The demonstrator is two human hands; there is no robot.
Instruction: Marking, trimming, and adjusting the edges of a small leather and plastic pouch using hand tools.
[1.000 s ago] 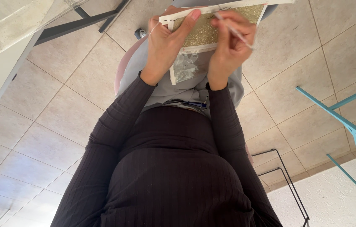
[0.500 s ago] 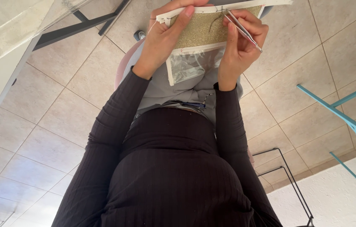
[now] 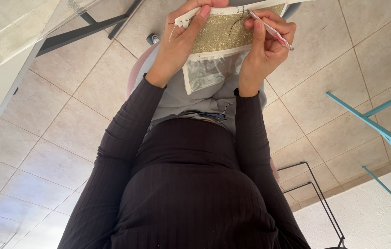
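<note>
A gold glittery fabric piece (image 3: 223,32) with white edging and a clear plastic panel (image 3: 209,74) hangs over my lap. My left hand (image 3: 181,41) grips its left edge, thumb laid across the gold part. My right hand (image 3: 264,46) holds the right side and pinches a thin pink-tipped tool (image 3: 271,31) that slants across the fingers. A dark thread (image 3: 240,18) shows on the gold surface by the tool's upper end. Both arms are in black ribbed sleeves.
I sit on a pink-rimmed seat (image 3: 135,74) above a beige tiled floor (image 3: 66,124). A pale table edge with clear sheeting (image 3: 6,37) lies at the upper left, a turquoise metal frame (image 3: 389,138) at the right, a black wire stand (image 3: 315,193) at the lower right.
Both hands and the fabric have shifted slightly upward in view. The right hand has turned the tool, so it now slants out to the right.
</note>
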